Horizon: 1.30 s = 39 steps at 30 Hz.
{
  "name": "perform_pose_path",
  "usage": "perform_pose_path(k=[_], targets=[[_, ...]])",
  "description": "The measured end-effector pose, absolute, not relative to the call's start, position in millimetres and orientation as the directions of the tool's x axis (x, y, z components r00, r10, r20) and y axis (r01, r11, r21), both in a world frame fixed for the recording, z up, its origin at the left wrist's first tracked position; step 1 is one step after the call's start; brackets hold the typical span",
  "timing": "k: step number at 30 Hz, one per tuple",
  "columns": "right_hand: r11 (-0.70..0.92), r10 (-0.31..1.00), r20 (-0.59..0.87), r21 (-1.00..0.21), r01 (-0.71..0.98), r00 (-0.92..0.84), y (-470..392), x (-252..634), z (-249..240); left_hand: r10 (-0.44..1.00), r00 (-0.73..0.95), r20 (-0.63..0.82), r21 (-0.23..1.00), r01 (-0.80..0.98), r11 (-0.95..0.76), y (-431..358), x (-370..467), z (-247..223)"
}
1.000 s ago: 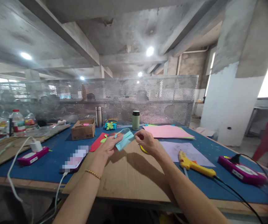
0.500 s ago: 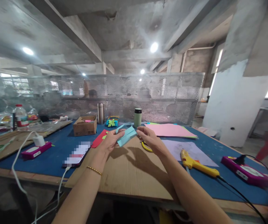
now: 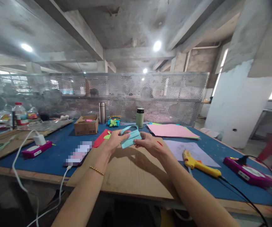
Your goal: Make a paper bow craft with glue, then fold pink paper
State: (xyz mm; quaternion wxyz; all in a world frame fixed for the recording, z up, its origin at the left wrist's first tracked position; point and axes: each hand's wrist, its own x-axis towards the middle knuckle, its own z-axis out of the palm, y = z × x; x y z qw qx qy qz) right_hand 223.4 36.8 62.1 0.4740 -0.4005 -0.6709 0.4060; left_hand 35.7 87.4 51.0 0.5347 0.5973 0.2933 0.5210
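A light blue folded paper piece (image 3: 130, 140) with a curved strip like a handle on top is held above the brown cardboard sheet (image 3: 136, 176). My left hand (image 3: 115, 140) pinches its left side between thumb and fingers. On its right edge, my right hand (image 3: 149, 143) grips with thumb and fingers. Beyond the paper stands a green bottle with a black lid (image 3: 140, 118). Red paper (image 3: 101, 138) with a light green piece on it lies left of my left hand. Part of a red thing (image 3: 159, 143) shows beside my right wrist.
A yellow glue gun (image 3: 203, 168) lies on lilac paper at right, near a purple power strip (image 3: 248, 172). Pink paper (image 3: 172, 130) is behind. At left are a phone (image 3: 79, 153), cardboard box (image 3: 86, 125), steel flask (image 3: 102, 113) and another power strip (image 3: 37, 149).
My right hand has come onto the right edge of the blue paper, where it was beside it before. The paper has turned, and its curved strip now stands up more clearly.
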Motion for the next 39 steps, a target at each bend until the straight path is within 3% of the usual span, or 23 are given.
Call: perform_pose_path(k=[6, 12, 19, 25, 29, 33, 39], targets=[[0.281, 0.940, 0.262, -0.958, 0.060, -0.219, 42, 232, 62, 0.899, 0.296, 0.324, 0.935, -0.244, -0.256, 89, 34, 51], [0.326, 0.945, 0.324, -0.944, 0.060, -0.034, 46, 242, 66, 0.858, 0.378, 0.348, 0.937, -0.177, -0.302, 90, 33, 50], [0.267, 0.945, 0.232, -0.955, 0.131, -0.232, 38, 244, 71, 0.796, 0.475, 0.375, 0.918, -0.069, -0.392, 91, 32, 47], [0.291, 0.948, 0.278, -0.954, 0.070, -0.158, 39, 241, 70, 0.849, 0.351, 0.395, 0.914, -0.058, -0.402, 87, 32, 47], [0.326, 0.943, 0.319, -0.943, 0.063, -0.097, 44, 242, 66, 0.910, 0.301, 0.286, 0.952, 0.015, -0.304, 83, 33, 47], [0.321, 0.947, 0.319, -0.945, 0.067, -0.047, 48, 245, 62, 0.900, 0.371, 0.230, 0.972, -0.128, -0.196, 85, 35, 46], [0.277, 0.960, 0.272, -0.957, 0.083, -0.073, 44, 243, 65, 0.900, 0.294, 0.323, 0.936, -0.240, -0.258, 92, 39, 43]])
